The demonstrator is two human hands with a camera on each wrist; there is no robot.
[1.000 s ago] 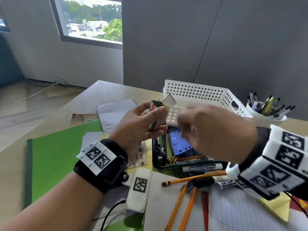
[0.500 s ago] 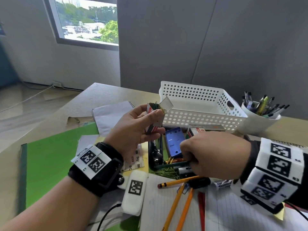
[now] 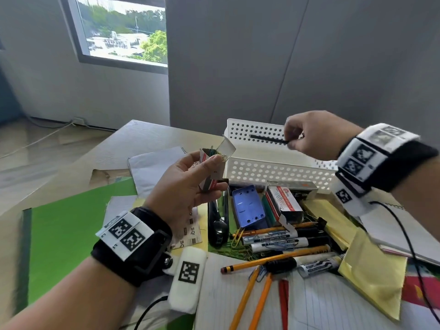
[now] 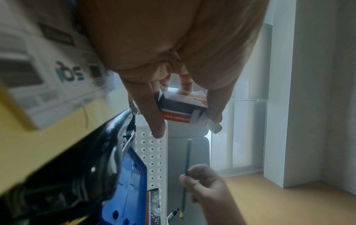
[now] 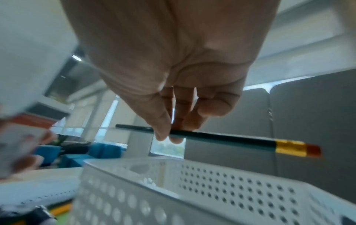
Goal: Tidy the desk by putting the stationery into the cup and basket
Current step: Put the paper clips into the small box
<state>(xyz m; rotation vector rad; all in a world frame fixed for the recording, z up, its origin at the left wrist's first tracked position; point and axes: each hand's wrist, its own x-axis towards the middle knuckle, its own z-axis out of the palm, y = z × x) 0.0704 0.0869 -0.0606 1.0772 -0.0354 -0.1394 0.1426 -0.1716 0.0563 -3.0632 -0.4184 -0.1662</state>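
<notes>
We are at the transfer step for one pencil. Our right hand point(image 3: 314, 135) pinches a dark green pencil point(image 5: 217, 137) between thumb and fingertips, holding it roughly level above the white perforated basket point(image 3: 273, 169). The right wrist view shows the gold ferrule and red eraser at one end; the other end points toward our left hand.

Our left hand point(image 3: 188, 189) grasps a small cardboard box of paper clips point(image 4: 183, 109), flap open, raised just beside the near left corner of the basket. A few clips show at its mouth in the head view.

The cup is not visible in any view, so we judge it lies behind our right wrist. A pencil most likely belongs in the cup; the next move then calls for swinging it further right, tipping it upright and lowering it in. If the basket is the target, we lower and release instead.

Still on the tabletop point(image 3: 147, 139): yellow pencils point(image 3: 273, 259), whiteboard markers point(image 3: 273, 245), a second clip box point(image 3: 283, 203), a blue plastic case point(image 3: 247, 207) and loose clips.

Legible writing:
- The held box reads "VINYL COATED", the rest hidden by fingers.
- Two markers read "WHITE BOARD MARKER".
- A printed sheet point(image 4: 63, 73) shows "SQI", upside down in the left wrist view.
</notes>
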